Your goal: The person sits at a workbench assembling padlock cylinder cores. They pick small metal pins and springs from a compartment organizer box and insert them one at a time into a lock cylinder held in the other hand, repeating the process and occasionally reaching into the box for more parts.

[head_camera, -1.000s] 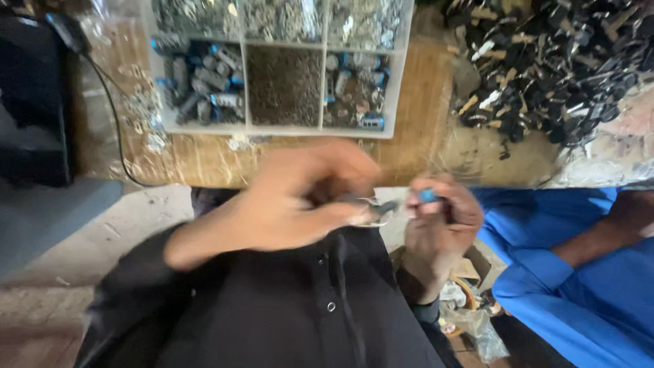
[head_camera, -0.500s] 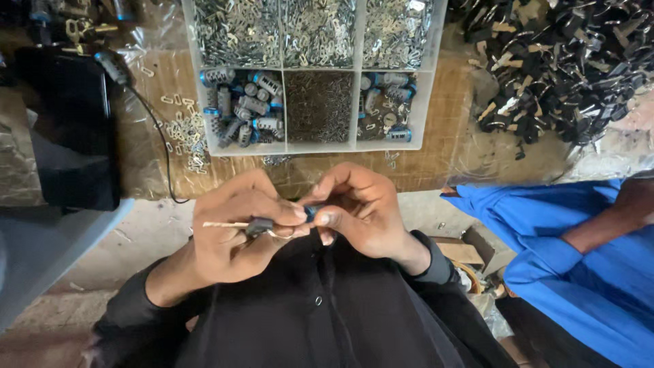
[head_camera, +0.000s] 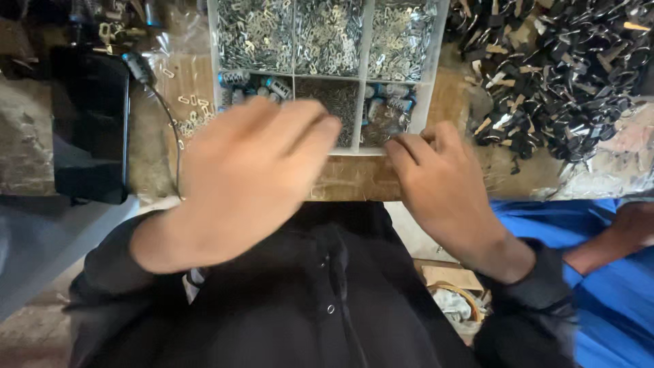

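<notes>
Both hands are extended forward over the near edge of a wooden workbench (head_camera: 354, 182), palms down, toward a clear plastic compartment tray (head_camera: 428, 88).

Left hand (head_camera: 245, 180): motion-blurred. The fingers are extended and loosely together, with the fingertips over the near row of the tray, at the compartment of small dark parts (head_camera: 335, 102). No item is visible in this hand; because of the blur, it cannot be determined whether the fingers grip anything or contact the tray.

Right hand (head_camera: 443, 187): the fingers are bent at the knuckles, with the fingertips at the near right corner of the tray, beside the compartment of blue-and-silver cylindrical parts (head_camera: 390, 102). The fingertips point away from the camera, so the grasp state cannot be confirmed.

Tray contents: the three far compartments hold small bright metal clips (head_camera: 327, 34). The near left compartment holds more blue-and-silver cylinders.

Surroundings: a heap of black plastic pieces (head_camera: 565, 68) lies on the bench right of the tray. Loose metal clips lie left of it, next to a black cable (head_camera: 163, 109) and a black rectangular device (head_camera: 88, 123). A second person's arm in a blue sleeve (head_camera: 579, 272) is at the lower right, apart from both hands.
</notes>
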A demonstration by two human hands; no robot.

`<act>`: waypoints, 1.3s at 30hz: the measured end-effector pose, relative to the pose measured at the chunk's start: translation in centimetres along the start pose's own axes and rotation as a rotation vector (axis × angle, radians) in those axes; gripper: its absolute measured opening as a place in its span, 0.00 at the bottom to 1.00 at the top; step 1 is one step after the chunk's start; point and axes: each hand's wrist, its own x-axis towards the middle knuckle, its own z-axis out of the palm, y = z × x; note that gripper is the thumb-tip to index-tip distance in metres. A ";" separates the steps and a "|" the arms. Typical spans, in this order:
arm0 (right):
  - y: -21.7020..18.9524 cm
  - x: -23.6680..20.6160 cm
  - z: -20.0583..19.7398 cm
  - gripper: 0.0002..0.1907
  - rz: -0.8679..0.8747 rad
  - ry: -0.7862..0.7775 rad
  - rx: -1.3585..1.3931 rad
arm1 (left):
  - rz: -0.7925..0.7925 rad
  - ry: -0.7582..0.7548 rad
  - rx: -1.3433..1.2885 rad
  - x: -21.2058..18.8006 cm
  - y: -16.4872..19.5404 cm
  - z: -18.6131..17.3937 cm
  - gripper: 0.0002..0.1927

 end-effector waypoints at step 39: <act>-1.3 0.8 7.6 0.18 0.216 0.615 1.629 | -0.204 -0.017 -0.411 -1.2 0.0 5.2 0.07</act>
